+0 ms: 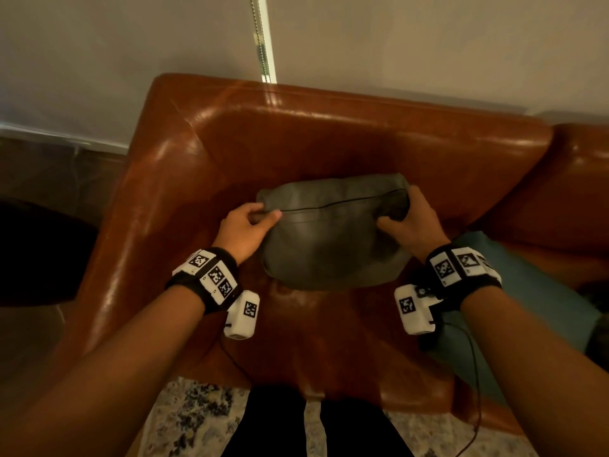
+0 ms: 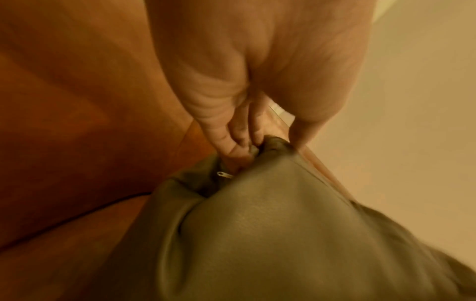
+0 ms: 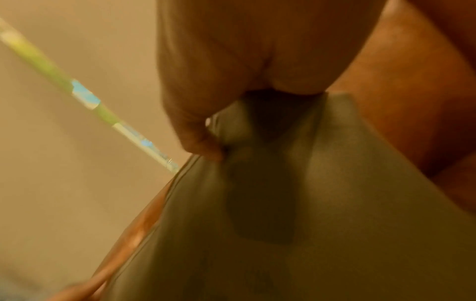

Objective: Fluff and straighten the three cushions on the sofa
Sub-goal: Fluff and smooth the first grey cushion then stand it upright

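Observation:
An olive-grey cushion is held over the seat of the brown leather sofa. My left hand pinches its left top corner, fingers curled into the fabric beside a small zip pull. My right hand grips the right top corner, thumb on the near face and fingers round the far side. Both wrist views show the cushion bunched under the fingers. A teal cushion lies on the seat at the right, partly behind my right forearm. No third cushion is in view.
The sofa's left armrest curves round beside the cushion. A light blind with a bead cord hangs behind the backrest. A patterned rug covers the floor at my legs. A thin cable trails from the right wrist camera.

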Demonstrator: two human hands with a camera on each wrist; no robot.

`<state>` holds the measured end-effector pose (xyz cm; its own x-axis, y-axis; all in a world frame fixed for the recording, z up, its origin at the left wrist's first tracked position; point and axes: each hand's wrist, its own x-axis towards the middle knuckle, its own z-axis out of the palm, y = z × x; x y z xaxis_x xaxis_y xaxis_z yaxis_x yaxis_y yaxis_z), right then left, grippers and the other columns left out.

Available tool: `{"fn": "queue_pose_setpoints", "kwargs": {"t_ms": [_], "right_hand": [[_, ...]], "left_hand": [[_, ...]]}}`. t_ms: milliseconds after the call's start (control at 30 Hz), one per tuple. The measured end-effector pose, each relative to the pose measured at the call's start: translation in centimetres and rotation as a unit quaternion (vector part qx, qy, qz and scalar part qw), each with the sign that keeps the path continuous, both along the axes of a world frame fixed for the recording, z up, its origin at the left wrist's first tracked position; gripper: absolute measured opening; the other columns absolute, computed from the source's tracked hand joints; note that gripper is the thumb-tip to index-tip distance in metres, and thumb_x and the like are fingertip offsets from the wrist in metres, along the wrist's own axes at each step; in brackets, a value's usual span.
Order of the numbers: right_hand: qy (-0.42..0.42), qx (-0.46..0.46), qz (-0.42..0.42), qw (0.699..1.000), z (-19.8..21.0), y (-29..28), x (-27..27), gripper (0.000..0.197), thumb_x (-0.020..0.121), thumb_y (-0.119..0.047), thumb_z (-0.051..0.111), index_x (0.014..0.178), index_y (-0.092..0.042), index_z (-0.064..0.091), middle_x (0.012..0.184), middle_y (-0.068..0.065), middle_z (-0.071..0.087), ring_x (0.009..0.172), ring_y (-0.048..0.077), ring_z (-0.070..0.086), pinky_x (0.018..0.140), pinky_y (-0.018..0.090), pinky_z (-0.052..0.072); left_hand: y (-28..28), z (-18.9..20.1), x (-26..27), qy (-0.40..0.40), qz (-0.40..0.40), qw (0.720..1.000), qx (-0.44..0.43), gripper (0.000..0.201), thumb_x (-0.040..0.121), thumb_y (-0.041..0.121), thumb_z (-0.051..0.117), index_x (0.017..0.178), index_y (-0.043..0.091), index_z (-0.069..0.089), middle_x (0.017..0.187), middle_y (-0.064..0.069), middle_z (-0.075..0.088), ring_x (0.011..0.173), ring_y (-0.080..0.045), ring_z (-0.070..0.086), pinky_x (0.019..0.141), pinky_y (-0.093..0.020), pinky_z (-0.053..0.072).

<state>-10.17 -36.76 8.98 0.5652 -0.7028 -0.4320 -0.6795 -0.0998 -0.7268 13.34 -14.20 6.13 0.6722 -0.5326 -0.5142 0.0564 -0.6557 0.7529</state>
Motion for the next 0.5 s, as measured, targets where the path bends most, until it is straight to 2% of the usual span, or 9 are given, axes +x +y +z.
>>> {"fn": "queue_pose_setpoints", "kwargs": {"t_ms": [67, 133, 167, 233, 300, 333, 400, 500], "right_hand": [[-0.035, 0.078, -0.063, 0.994, 0.0, -0.4, -0.8, 0.013, 0.100, -0.035, 0.061, 0.111, -0.029, 0.059, 0.117, -0.002, 0.063, 0.110, 0.022, 0.062, 0.092, 0.041, 0.049], [-0.004, 0.134, -0.114, 0.984, -1.3, -0.7, -1.9, 0.025, 0.101, -0.047, 0.046, 0.104, -0.030, 0.063, 0.114, 0.003, 0.065, 0.112, 0.029, 0.062, 0.099, 0.047, 0.047], [0.018, 0.140, -0.103, 0.985, -2.2, -0.5, -2.3, 0.027, 0.099, -0.049, 0.042, 0.101, -0.031, 0.062, 0.111, 0.003, 0.064, 0.111, 0.031, 0.061, 0.100, 0.049, 0.047], [0.044, 0.122, -0.056, 0.990, -3.6, 0.1, -2.9, 0.020, 0.103, -0.043, 0.041, 0.098, -0.033, 0.058, 0.103, 0.000, 0.061, 0.104, 0.028, 0.059, 0.092, 0.043, 0.046], [0.045, 0.104, -0.051, 0.992, -4.2, 0.4, -3.1, 0.014, 0.108, -0.031, 0.047, 0.104, -0.024, 0.058, 0.104, 0.004, 0.061, 0.102, 0.028, 0.059, 0.086, 0.040, 0.045], [0.039, 0.096, -0.055, 0.993, -4.2, 0.3, -3.3, 0.012, 0.107, -0.028, 0.051, 0.107, -0.018, 0.058, 0.104, 0.010, 0.063, 0.101, 0.031, 0.061, 0.085, 0.042, 0.048], [0.019, 0.087, -0.054, 0.995, -4.1, -0.2, -3.6, 0.013, 0.106, -0.026, 0.057, 0.106, -0.013, 0.057, 0.100, 0.017, 0.066, 0.094, 0.033, 0.064, 0.083, 0.045, 0.052], [0.035, 0.044, -0.042, 0.998, -3.5, -1.6, -3.6, 0.022, 0.104, -0.033, 0.059, 0.112, -0.013, 0.054, 0.098, 0.009, 0.062, 0.085, 0.023, 0.059, 0.076, 0.039, 0.047]], "left_hand": [[0.0, 0.4, 0.3, 0.072, 0.097, 0.991, -0.055, 0.029, 0.103, 0.024, 0.061, 0.129, 0.013, 0.062, 0.121, -0.010, 0.068, 0.098, -0.018, 0.067, 0.092, -0.036, 0.058], [0.5, -0.2, 0.3, 0.104, 0.099, 0.989, -0.039, 0.032, 0.102, 0.011, 0.060, 0.133, 0.014, 0.054, 0.113, -0.010, 0.066, 0.097, -0.022, 0.068, 0.091, -0.038, 0.059], [0.8, -0.6, 0.0, 0.109, 0.074, 0.991, -0.007, 0.037, 0.100, 0.009, 0.063, 0.133, 0.017, 0.050, 0.113, -0.010, 0.065, 0.101, -0.026, 0.069, 0.094, -0.042, 0.058], [1.2, -1.5, -0.5, 0.118, 0.029, 0.991, 0.047, 0.045, 0.097, 0.011, 0.068, 0.132, 0.022, 0.043, 0.119, -0.015, 0.065, 0.105, -0.033, 0.069, 0.098, -0.051, 0.056], [1.3, -1.6, -0.9, 0.128, 0.026, 0.990, 0.058, 0.046, 0.097, 0.010, 0.069, 0.132, 0.021, 0.040, 0.124, -0.020, 0.063, 0.105, -0.034, 0.067, 0.097, -0.051, 0.057], [1.3, -1.7, -0.9, 0.123, 0.030, 0.991, 0.051, 0.046, 0.097, 0.011, 0.069, 0.131, 0.020, 0.039, 0.124, -0.021, 0.063, 0.104, -0.035, 0.067, 0.095, -0.051, 0.057], [1.2, -1.4, -0.5, 0.087, 0.021, 0.995, 0.039, 0.043, 0.098, 0.016, 0.069, 0.124, 0.020, 0.036, 0.121, -0.022, 0.064, 0.104, -0.037, 0.067, 0.094, -0.057, 0.056], [1.1, -1.0, 1.3, 0.028, 0.018, 0.999, 0.014, 0.040, 0.098, 0.027, 0.068, 0.109, 0.036, 0.031, 0.115, -0.022, 0.061, 0.096, -0.034, 0.066, 0.089, -0.065, 0.056]]}}
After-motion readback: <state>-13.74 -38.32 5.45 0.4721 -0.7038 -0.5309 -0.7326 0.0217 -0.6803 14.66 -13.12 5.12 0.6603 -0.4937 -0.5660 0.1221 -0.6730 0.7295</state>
